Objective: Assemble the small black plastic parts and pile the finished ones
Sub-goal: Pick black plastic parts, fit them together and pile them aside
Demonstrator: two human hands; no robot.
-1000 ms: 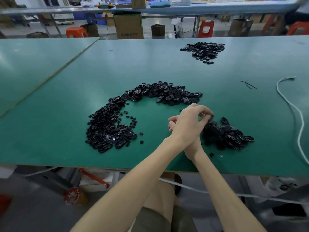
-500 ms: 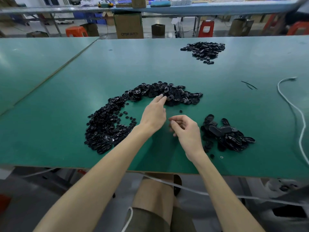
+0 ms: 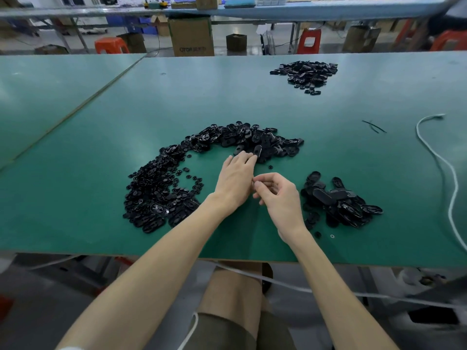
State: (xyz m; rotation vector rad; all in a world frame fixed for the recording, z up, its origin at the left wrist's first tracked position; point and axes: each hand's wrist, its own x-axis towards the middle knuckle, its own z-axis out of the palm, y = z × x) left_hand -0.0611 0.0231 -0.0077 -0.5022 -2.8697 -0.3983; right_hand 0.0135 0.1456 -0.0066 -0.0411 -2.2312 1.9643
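— What's lying on the green table [image 3: 227, 92]?
— A curved heap of black parts [image 3: 156, 188] in the middle. Right of the heap, nearer the front edge, there's a smaller pile [image 3: 338, 200]. Beyond the heap, far right, a third pile [image 3: 305, 72].
— Anything else?
— Right of the heap, two thin black strips [image 3: 374, 126], then a white cord [image 3: 417, 130] snaking toward the front edge.

Those black parts [image 3: 156, 193] are plastic for sure, pretty glossy, with the lights glinting off their edges. The table top [image 3: 227, 97] is a smooth green covering with a soft sheen. Its front edge looks like raw chipboard, I think. The white cord [image 3: 452, 178] looks matt, and the cardboard box [image 3: 191, 36] is plain dull brown.
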